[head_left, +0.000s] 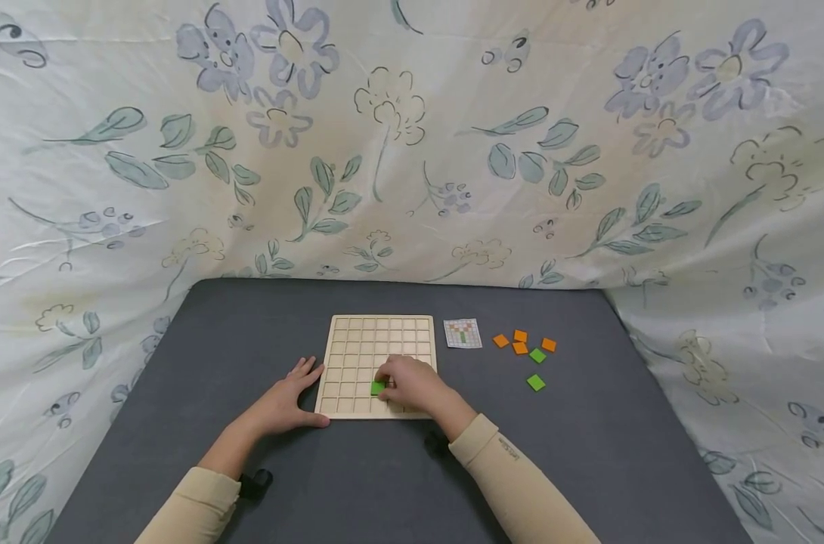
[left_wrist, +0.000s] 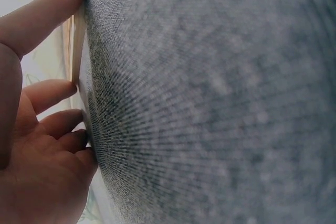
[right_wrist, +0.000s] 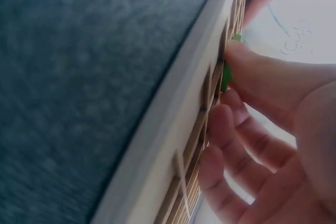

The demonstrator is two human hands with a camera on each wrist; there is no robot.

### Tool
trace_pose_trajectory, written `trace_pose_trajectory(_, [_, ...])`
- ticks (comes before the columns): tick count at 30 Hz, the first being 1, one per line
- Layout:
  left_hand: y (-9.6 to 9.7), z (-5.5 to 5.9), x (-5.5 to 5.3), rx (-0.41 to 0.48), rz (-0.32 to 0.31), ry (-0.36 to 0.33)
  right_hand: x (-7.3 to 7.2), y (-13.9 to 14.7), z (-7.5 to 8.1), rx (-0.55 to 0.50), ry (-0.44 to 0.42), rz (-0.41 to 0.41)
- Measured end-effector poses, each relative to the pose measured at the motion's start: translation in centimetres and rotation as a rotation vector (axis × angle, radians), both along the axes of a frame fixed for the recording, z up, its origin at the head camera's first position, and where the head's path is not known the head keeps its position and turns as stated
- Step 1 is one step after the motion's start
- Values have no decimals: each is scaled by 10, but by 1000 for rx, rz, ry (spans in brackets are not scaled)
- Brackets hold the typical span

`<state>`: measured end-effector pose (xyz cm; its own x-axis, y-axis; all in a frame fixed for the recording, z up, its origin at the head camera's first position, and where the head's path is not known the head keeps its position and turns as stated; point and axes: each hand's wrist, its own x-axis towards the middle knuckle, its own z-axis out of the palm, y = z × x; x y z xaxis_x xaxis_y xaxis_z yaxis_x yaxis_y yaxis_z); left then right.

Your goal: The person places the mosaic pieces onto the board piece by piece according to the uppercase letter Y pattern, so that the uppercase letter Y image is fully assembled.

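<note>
A light wooden grid board [head_left: 347, 355] with raised ridges lies on the dark cloth. My right hand [head_left: 415, 384] is over its lower middle, pinching a green square tile [head_left: 378, 387] between thumb and forefinger. In the right wrist view the green tile [right_wrist: 226, 76] shows in part between the thumb and fingers, right at the ridges; the rest is hidden. My left hand [head_left: 291, 400] is spread at the board's near left corner, thumb at the front edge and forefinger at the left side. In the left wrist view the thumb [left_wrist: 50, 9] lies against the board's edge.
Right of the board lies a small printed pattern card [head_left: 463, 333] with coloured squares. Farther right are several loose orange tiles [head_left: 520, 335] and two green tiles [head_left: 536, 382]. A flowered cloth [head_left: 412, 189] hangs behind the dark table [head_left: 357, 483] and down its sides.
</note>
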<state>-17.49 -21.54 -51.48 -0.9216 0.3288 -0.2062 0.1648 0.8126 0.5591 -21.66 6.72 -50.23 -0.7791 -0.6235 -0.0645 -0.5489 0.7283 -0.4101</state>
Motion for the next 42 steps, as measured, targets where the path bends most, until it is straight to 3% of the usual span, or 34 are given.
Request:
trace_pose_trajectory(6, [0, 2, 0, 2, -3, 1, -1, 0, 5, -19, -48, 22])
trace_pose_trajectory(13, [-1, 3, 1, 7, -9, 3, -4, 8, 14, -126, -61, 51])
trace_pose_trajectory(17, [-2, 1, 1, 8, -14, 10, -3, 16, 23, -177, -83, 10])
trace_pose_trajectory(27, [-1, 8, 1, -4, -14, -18, -7, 45, 34, -269, -29, -58])
trace_pose_trajectory(33, [-3, 5, -3, -13, -17, -12, -8, 63, 38, -281, -31, -144])
trace_pose_trajectory(42, [-4, 7, -5, 13, -16, -15, -7, 83, 39, -316, 2, -211])
